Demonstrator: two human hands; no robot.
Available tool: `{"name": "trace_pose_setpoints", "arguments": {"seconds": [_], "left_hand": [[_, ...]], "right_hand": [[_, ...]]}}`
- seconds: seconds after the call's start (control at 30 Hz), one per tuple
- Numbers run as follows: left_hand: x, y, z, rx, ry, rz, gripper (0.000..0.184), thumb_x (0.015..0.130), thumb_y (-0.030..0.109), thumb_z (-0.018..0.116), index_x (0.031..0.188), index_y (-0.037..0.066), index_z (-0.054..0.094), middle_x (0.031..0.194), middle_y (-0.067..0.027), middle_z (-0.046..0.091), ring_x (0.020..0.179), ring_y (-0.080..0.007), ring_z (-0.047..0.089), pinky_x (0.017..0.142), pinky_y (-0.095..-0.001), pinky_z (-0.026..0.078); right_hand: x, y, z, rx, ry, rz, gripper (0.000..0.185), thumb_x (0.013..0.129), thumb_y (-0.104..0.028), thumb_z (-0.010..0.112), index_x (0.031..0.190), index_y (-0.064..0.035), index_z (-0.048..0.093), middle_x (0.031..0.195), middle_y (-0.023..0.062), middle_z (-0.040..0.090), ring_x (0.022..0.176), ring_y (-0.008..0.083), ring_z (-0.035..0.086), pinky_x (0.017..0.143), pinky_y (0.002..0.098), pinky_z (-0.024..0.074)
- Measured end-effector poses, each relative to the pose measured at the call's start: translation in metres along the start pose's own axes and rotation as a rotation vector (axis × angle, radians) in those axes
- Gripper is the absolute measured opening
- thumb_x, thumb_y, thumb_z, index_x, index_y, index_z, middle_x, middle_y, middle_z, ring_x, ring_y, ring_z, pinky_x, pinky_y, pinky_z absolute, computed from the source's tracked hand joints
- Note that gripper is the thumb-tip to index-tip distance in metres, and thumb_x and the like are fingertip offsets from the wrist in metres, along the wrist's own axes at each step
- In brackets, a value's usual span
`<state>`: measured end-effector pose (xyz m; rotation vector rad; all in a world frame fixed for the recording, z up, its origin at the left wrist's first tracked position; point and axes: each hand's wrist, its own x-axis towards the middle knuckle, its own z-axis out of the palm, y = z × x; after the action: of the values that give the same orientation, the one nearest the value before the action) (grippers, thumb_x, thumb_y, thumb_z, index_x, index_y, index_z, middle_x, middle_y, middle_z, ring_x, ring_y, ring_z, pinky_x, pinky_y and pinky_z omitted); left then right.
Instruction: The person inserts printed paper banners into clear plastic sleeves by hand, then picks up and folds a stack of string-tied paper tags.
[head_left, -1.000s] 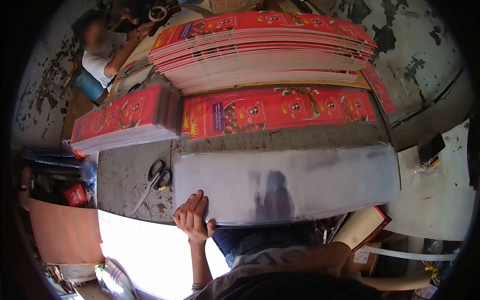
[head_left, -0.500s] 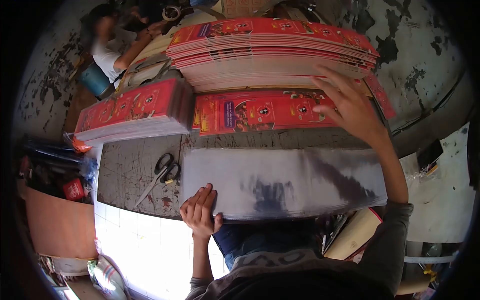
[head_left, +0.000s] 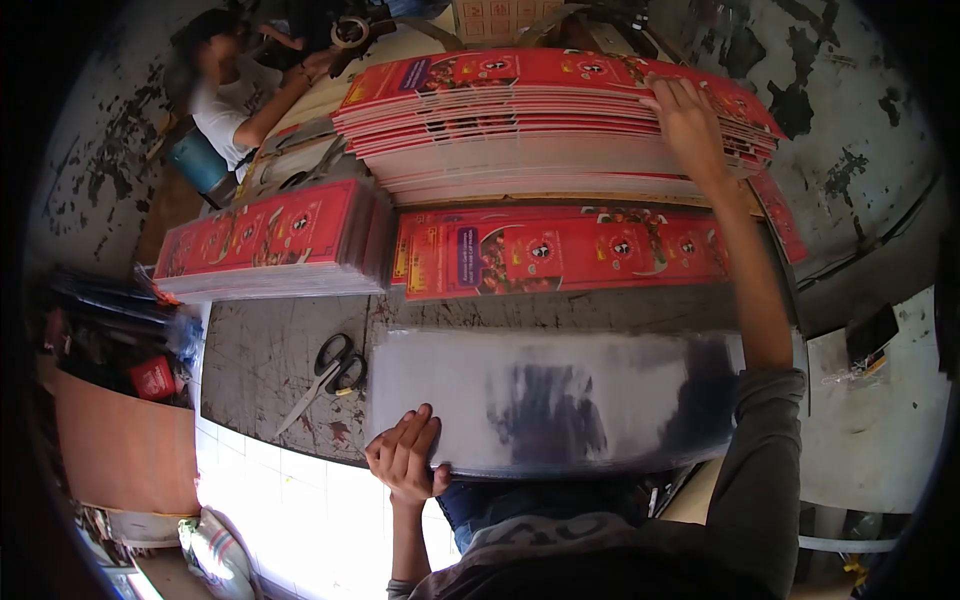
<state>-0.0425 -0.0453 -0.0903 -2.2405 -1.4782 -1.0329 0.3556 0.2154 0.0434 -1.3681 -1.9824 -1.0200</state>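
A pile of clear plastic sleeves (head_left: 560, 400) lies along the table's front edge. My left hand (head_left: 408, 455) grips its lower left corner, fingers on top and thumb at the edge. Farther back, my right hand (head_left: 688, 125) is on the tall stack of red printed strips (head_left: 560, 115), fingertips on the top strip near its front edge. Between the two piles lie flat red strips (head_left: 570, 250). To the left, more red strips in plastic (head_left: 265, 235) form a lower stack.
Black-handled scissors (head_left: 325, 380) lie left of the sleeves. Another person (head_left: 235, 95) sits at the back left beside a blue bucket (head_left: 198, 160). A tape roll (head_left: 349, 33) is at the back. A red packet (head_left: 152, 378) lies at the far left.
My right hand, out of view at first, has reached over the sleeves and come down on the tall stack. My left hand stays at the sleeves' corner. The whole view has shifted slightly.
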Motion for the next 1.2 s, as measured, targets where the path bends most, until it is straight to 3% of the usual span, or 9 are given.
{"name": "trace_pose_setpoints", "arguments": {"seconds": [0.27, 0.53, 0.7, 0.93, 1.0, 1.03, 1.1, 1.13, 1.2], "left_hand": [[-0.003, 0.0, 0.001, 0.001, 0.021, -0.007, 0.052, 0.087, 0.045, 0.027, 0.089, 0.011, 0.065, 0.094, -0.0023, 0.065, 0.089, -0.0149, 0.059, 0.077, -0.0297, 0.035], [0.0, -0.001, 0.001, 0.006, 0.014, 0.007, 0.049, 0.086, 0.043, 0.029, 0.09, 0.011, 0.065, 0.098, -0.0022, 0.064, 0.091, -0.0155, 0.058, 0.078, -0.0304, 0.035], [0.011, 0.003, -0.017, -0.064, -0.126, -0.052, 0.051, 0.085, 0.047, 0.03, 0.097, 0.009, 0.062, 0.105, -0.0048, 0.061, 0.097, -0.019, 0.056, 0.088, -0.0335, 0.032], [0.001, -0.005, -0.026, -0.921, 0.109, -0.76, 0.085, 0.083, 0.065, 0.01, 0.123, -0.003, 0.042, 0.122, -0.0171, 0.049, 0.111, -0.0323, 0.047, 0.1, -0.0432, 0.023], [0.016, -0.01, -0.036, -1.318, 0.303, -1.061, 0.074, 0.086, 0.057, 0.029, 0.125, -0.006, 0.037, 0.123, -0.0175, 0.046, 0.11, -0.0287, 0.048, 0.097, -0.0415, 0.03], [0.02, -0.015, -0.041, -1.309, 0.299, -1.062, 0.074, 0.086, 0.057, 0.029, 0.125, -0.006, 0.037, 0.123, -0.0175, 0.046, 0.11, -0.0287, 0.048, 0.097, -0.0415, 0.03], [0.028, -0.023, -0.049, -1.28, 0.041, -0.793, 0.053, 0.087, 0.034, 0.05, 0.118, -0.008, 0.044, 0.114, -0.0174, 0.053, 0.107, -0.0254, 0.05, 0.096, -0.039, 0.034], [0.039, -0.015, -0.052, -1.445, 0.119, -0.808, 0.051, 0.079, 0.021, 0.063, 0.116, -0.009, 0.045, 0.109, -0.018, 0.055, 0.101, -0.024, 0.054, 0.091, -0.0361, 0.039], [0.04, -0.027, -0.047, -1.44, 0.118, -0.779, 0.051, 0.079, 0.02, 0.063, 0.116, -0.009, 0.045, 0.108, -0.0181, 0.056, 0.097, -0.0239, 0.057, 0.087, -0.0359, 0.043]], "right_hand": [[-0.004, -0.008, -0.006, -0.081, 0.111, 0.048, 0.02, 0.069, -0.011, 0.061, 0.086, -0.0086, 0.051, 0.081, 0.0037, 0.051, 0.085, 0.0216, 0.052, 0.075, 0.0348, 0.0433], [-0.032, -0.017, -0.064, -0.02, -0.001, -0.021, 0.056, 0.069, -0.001, 0.051, 0.122, -0.0191, 0.05, 0.109, 0.0029, 0.057, 0.095, 0.0189, 0.053, 0.078, 0.0348, 0.0428], [-0.096, -0.058, -0.151, 0.067, -0.036, -0.018, 0.047, 0.07, 0.0, 0.052, 0.115, -0.0108, 0.055, 0.109, 0.0074, 0.058, 0.093, 0.0229, 0.058, 0.08, 0.0341, 0.0461], [-0.211, -0.112, -0.228, 0.125, -0.118, -0.099, 0.024, 0.079, -0.006, 0.056, 0.103, -0.0097, 0.059, 0.107, 0.0114, 0.059, 0.097, 0.0307, 0.059, 0.083, 0.0404, 0.0467], [-0.223, -0.119, -0.231, 0.113, -0.12, -0.113, 0.022, 0.08, -0.008, 0.056, 0.102, -0.0106, 0.059, 0.108, 0.0111, 0.059, 0.098, 0.0296, 0.059, 0.084, 0.04, 0.0459], [-0.228, -0.122, -0.231, 0.135, -0.135, -0.097, 0.023, 0.08, -0.011, 0.057, 0.102, -0.0114, 0.059, 0.109, 0.0109, 0.059, 0.099, 0.0284, 0.059, 0.085, 0.0394, 0.0453], [-0.231, -0.126, -0.232, 0.16, -0.149, -0.078, 0.023, 0.08, -0.014, 0.058, 0.103, -0.0122, 0.059, 0.11, 0.0107, 0.058, 0.1, 0.0271, 0.058, 0.086, 0.0389, 0.0447], [-0.228, -0.127, -0.231, 0.168, -0.176, -0.054, 0.024, 0.079, -0.016, 0.057, 0.103, -0.0132, 0.059, 0.11, 0.0103, 0.058, 0.101, 0.0259, 0.057, 0.087, 0.0384, 0.0441], [-0.229, -0.127, -0.23, 0.154, -0.24, -0.027, 0.025, 0.083, -0.023, 0.053, 0.106, -0.0157, 0.059, 0.111, 0.0103, 0.058, 0.105, 0.0246, 0.054, 0.089, 0.0383, 0.0423]]}}
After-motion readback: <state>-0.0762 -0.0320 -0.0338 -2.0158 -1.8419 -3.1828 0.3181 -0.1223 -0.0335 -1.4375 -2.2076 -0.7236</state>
